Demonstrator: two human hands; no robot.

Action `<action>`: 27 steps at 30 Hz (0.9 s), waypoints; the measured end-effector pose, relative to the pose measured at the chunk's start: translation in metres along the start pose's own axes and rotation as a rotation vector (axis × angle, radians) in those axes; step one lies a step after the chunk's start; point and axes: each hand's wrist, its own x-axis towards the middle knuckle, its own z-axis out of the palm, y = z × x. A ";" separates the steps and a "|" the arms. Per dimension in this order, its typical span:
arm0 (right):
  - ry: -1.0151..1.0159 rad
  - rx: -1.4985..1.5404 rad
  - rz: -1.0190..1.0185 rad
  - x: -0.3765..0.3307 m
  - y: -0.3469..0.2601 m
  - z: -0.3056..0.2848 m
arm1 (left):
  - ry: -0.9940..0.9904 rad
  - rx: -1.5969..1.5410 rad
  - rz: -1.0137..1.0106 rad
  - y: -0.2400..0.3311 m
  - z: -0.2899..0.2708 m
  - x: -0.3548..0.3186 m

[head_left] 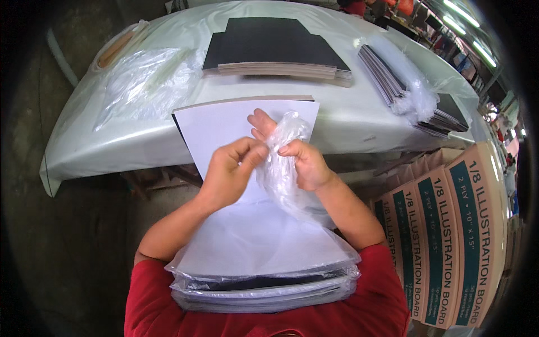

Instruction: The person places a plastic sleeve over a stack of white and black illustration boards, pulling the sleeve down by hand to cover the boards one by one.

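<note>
Above white table, upright crumpled plastic bag between hands.

We see clear plastic bag | white sheet | black boards far | counter pale white | red sleeves | tan-and-teal cartons right
</note>
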 end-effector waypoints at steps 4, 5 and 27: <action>0.241 -0.061 -0.020 0.003 0.009 -0.004 | 0.239 -0.061 0.044 -0.009 -0.002 0.002; 0.326 -0.074 -0.047 0.004 0.014 -0.005 | 0.318 -0.052 0.078 -0.009 0.003 0.003; 0.345 -0.019 -0.179 0.008 0.018 0.008 | 0.189 -0.077 0.070 -0.007 -0.004 0.004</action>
